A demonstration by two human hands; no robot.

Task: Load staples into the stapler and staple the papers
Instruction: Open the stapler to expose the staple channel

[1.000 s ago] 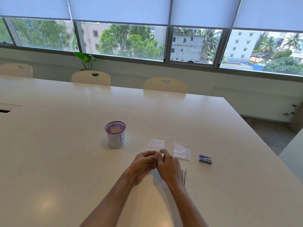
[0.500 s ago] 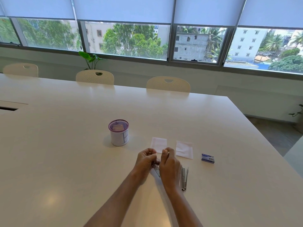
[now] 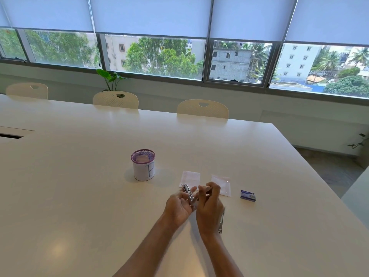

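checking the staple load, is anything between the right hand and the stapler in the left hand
Nothing visible. The right hand is right beside the stapler held in the left hand, with only a small open gap between them.

stapler [image 3: 189,194]: lower end hidden between the palms
metal piece [image 3: 221,220]: mostly behind right hand [image 3: 209,208], identity unclear
right hand fingertips: contents too small to tell
staple box [image 3: 248,195]: print unreadable
cup [image 3: 143,164]: contents blurred
forearms: cut off at bottom frame edge
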